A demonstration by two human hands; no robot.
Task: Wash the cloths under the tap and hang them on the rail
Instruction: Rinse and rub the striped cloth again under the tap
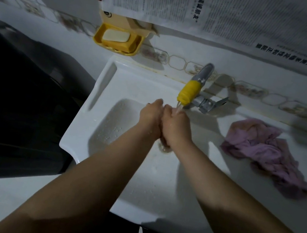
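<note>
Both my hands are held together over the white sink, right under the tap with its yellow nozzle. Water runs from the nozzle onto my right hand. My left hand presses against it. Between them they grip a small wet cloth, of which only a brownish lump shows below the hands. A second cloth, pink and crumpled, lies on the sink's right ledge, apart from both hands. No rail is in view.
A yellow soap dish with a white bar hangs on the tiled wall left of the tap. Newspaper sheets cover the wall above. A dark bulky object stands left of the sink.
</note>
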